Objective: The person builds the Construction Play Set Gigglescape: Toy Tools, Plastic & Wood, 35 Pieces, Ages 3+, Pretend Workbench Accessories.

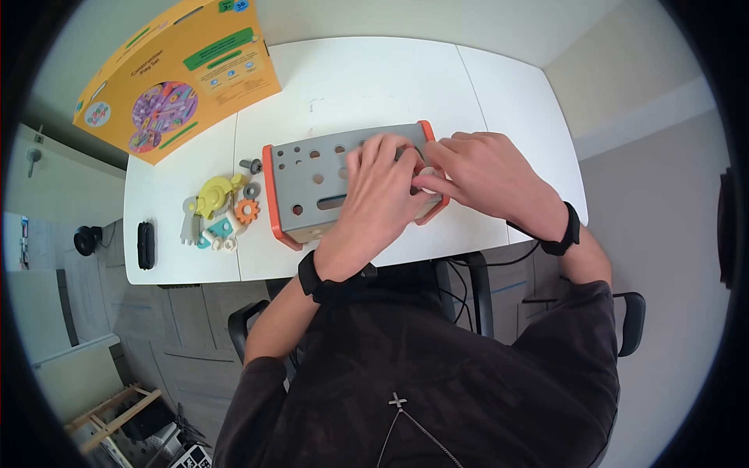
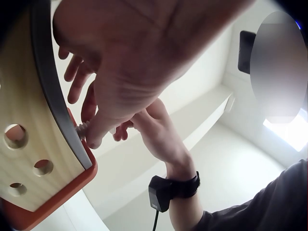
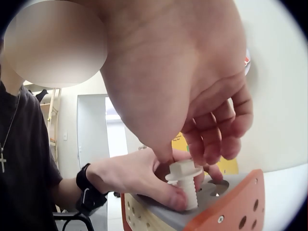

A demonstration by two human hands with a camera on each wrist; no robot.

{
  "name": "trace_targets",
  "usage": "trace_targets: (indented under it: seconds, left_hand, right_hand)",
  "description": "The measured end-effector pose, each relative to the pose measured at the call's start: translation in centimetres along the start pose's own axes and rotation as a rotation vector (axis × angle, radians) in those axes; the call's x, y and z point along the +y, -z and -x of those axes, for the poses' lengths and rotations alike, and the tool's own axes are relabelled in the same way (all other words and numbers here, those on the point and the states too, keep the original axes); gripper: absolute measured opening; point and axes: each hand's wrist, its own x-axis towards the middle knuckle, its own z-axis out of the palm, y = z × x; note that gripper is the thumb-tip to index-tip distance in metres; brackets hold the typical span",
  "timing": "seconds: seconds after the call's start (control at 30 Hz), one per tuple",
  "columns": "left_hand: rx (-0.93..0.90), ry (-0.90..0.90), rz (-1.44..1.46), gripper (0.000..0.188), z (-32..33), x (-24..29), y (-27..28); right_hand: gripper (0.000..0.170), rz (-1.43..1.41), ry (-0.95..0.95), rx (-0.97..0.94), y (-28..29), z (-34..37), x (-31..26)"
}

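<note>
A white plastic bolt [image 3: 186, 175] stands upright at the end of the grey perforated top [image 1: 292, 173], close to the orange end panel [image 3: 231, 207]. My left hand [image 1: 378, 187] pinches its threaded shaft [image 2: 83, 129] between thumb and fingers, low down by the grey surface. From above, my right hand [image 1: 491, 175] has thumb and fingers round the hexagonal head; the exact finger contact is partly hidden. The right hand's other fingers [image 3: 211, 139] are bent beside the bolt. Whether the shaft sits in a hole cannot be seen.
Left of the toy bench lie a grey bolt [image 1: 251, 165], an orange gear [image 1: 246, 210], a yellow piece [image 1: 212, 196] and several small parts. A black case [image 1: 146, 245] is near the table's left edge. The yellow box [image 1: 187, 86] stands at the back left.
</note>
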Motion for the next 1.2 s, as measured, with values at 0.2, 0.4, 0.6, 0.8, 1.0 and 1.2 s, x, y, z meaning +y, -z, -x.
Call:
trace_targets:
  seconds: [0.2,0.4,0.6,0.8,1.0,1.2]
  left_hand:
    - [-0.081,-0.041,0.034,0.034,-0.2,-0.7,0.3]
    - [-0.093,-0.029,0.037,0.036,-0.7,0.2,0.2]
    - [-0.141,-0.004,-0.039,0.036,-0.9,-0.1,0.7]
    - [-0.238,-0.064,0.028,0.031,-1.3,-0.9,1.0]
    - [-0.263,-0.021,0.026,0.042,-1.5,-0.6,1.9]
    - [-0.246,0.003,0.057,0.046,-1.5,-0.6,2.0]
  right_hand:
    - [0.026,-0.272,0.227,0.150,-0.5,1.1,1.2]
    - [0.027,-0.092,-0.040,-0.021,-0.9,0.2,0.3]
    - [0.020,-0.173,0.090,0.174,-0.6,1.0,0.7]
    - [0.016,-0.310,0.215,0.139,-1.0,1.1,1.2]
    - [0.022,-0.151,-0.002,0.127,-2.1,0.3,-0.1]
    - [0.028,-0.066,-0.190,-0.125,-0.3,-0.4,-0.7]
